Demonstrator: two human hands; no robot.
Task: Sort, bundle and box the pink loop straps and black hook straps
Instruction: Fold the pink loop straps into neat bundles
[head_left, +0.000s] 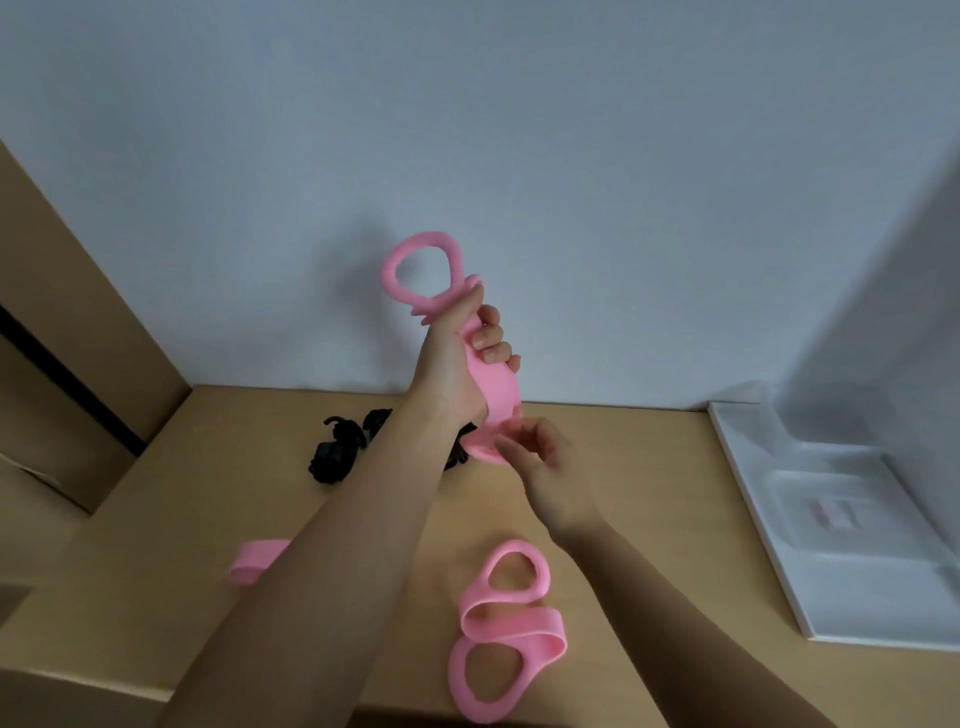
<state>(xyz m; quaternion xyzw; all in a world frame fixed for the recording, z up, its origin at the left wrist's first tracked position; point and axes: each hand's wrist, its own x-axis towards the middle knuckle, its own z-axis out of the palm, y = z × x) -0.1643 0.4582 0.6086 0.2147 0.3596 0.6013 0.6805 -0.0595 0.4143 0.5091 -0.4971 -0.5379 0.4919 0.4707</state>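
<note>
Pale wall (519, 130) behind a wooden tabletop (218, 499). Left hand (452, 369) raised, fingers wrapped round a bundle of pink loop straps (493, 387). Right hand (550, 467) below it, fingers pinching the bundle's lower end. Black hook straps (335, 457) heaped at the back by the wall. Loose pink straps (519, 631) lie near the front edge, another pink strap (257, 561) to the left. Clear plastic box (831, 499) on the right.

My left forearm (358, 519) covers part of the black straps (332, 452) and one end of a pink strap (254, 564). My left hand (457, 374) hides the middle of the bundle (498, 387). My right hand (550, 462) is blurred where it pinches the bundle's foot; I cannot read the tray label (834, 512).
</note>
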